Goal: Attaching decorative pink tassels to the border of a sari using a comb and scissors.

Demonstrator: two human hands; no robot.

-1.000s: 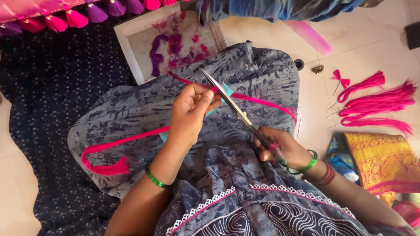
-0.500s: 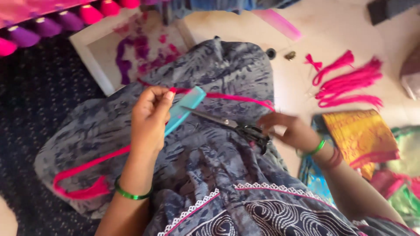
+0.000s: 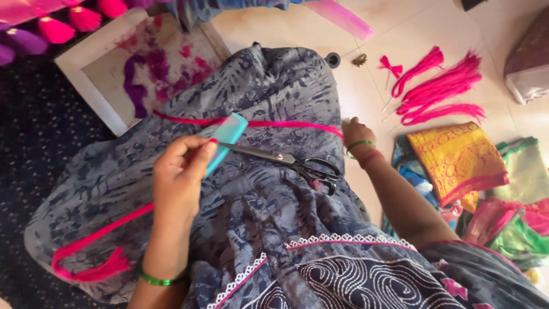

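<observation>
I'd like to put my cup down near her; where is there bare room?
Bare floor lies between the white tray and the pink comb. Crowded: right side, with pink tassels and folded fabrics; scissors on the lap.

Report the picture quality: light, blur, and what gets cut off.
Head view: even daylight, soft shadows, no harsh glare. The left hand holding the teal comb looks slightly motion-smeared; the scissors on the grey cloth read sharp. The right hand is partly hidden behind the cloth's edge; the tassels are cropped at the top.
</observation>
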